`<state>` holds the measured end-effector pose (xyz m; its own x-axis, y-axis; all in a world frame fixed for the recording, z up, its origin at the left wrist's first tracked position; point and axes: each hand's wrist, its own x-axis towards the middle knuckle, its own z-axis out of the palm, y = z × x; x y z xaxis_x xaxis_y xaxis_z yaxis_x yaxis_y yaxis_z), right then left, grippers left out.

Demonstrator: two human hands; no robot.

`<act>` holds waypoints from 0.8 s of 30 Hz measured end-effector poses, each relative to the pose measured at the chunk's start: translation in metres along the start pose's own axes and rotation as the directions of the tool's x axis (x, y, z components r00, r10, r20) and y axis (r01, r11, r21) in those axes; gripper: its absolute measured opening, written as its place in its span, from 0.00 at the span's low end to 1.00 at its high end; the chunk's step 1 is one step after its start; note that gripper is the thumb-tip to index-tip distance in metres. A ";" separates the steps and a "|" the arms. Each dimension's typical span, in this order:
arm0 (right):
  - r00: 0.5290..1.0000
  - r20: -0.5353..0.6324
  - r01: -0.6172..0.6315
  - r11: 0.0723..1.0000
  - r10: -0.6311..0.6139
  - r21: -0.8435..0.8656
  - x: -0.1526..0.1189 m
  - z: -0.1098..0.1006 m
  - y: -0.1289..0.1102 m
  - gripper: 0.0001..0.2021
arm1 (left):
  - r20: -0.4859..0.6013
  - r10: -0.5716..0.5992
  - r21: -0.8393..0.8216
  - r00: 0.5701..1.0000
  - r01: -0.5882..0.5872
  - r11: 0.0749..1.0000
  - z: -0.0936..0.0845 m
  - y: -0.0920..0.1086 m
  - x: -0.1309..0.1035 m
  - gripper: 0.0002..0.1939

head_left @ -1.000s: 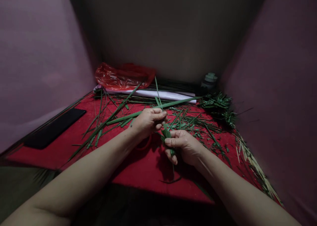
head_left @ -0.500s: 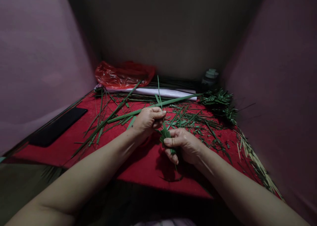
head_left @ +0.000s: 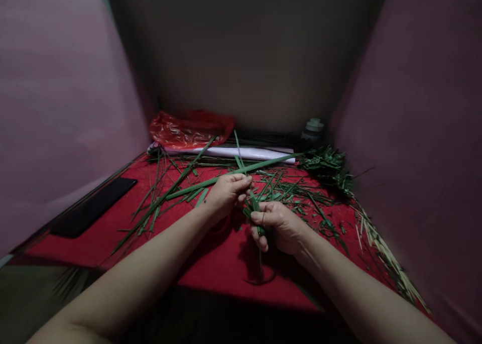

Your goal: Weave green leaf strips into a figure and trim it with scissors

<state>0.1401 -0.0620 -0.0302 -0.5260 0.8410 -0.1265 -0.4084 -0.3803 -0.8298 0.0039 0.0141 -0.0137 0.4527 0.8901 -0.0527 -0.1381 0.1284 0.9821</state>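
Observation:
Between the thumb and fingers of my right hand [head_left: 280,224] is a folded green leaf piece [head_left: 255,203], with a thin tail hanging below toward the red cloth. My left hand [head_left: 229,192] is closed in a pinch just above and left of it. A narrow leaf strip [head_left: 237,144] stands up from those left fingertips and seems to run down to the folded piece. The fingers partly hide how strip and piece join. Both hands are above the red cloth [head_left: 211,263], close together but apart.
Cut leaf scraps [head_left: 289,188] and long leaf blades [head_left: 181,178] litter the cloth. Behind lie a red plastic bag [head_left: 188,128], a white roll [head_left: 256,154] and a lidded bottle [head_left: 313,129]. A dark green leafy bundle [head_left: 326,168], pale sticks [head_left: 387,253] and a black flat object [head_left: 94,206] flank the sides.
The view has tilted up a little, so the table sits lower in the picture. In my right fingers the folded leaf piece has turned and looks narrower. Both hands keep their grip.

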 end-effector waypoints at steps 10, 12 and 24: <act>0.851 -0.444 0.361 0.927 -0.281 0.104 0.008 -0.011 -0.019 0.13 | 0.095 -0.077 0.235 0.993 0.052 0.970 0.003 0.018 -0.012 0.19; 0.852 -0.447 0.362 0.923 -0.272 0.130 0.008 -0.012 -0.020 0.14 | 0.174 -0.114 0.303 0.978 0.057 0.951 0.007 0.020 -0.018 0.19; 0.869 -0.407 0.323 0.946 -0.282 0.036 0.008 -0.014 -0.017 0.12 | 0.161 -0.102 0.501 0.982 0.008 0.865 0.007 0.028 -0.022 0.11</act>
<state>0.1530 -0.0435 -0.0244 -0.0385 0.9945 -0.0976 -0.5829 -0.1017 -0.8061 -0.0036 -0.0048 0.0158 0.6001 0.7904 -0.1233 0.3256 -0.1006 0.9402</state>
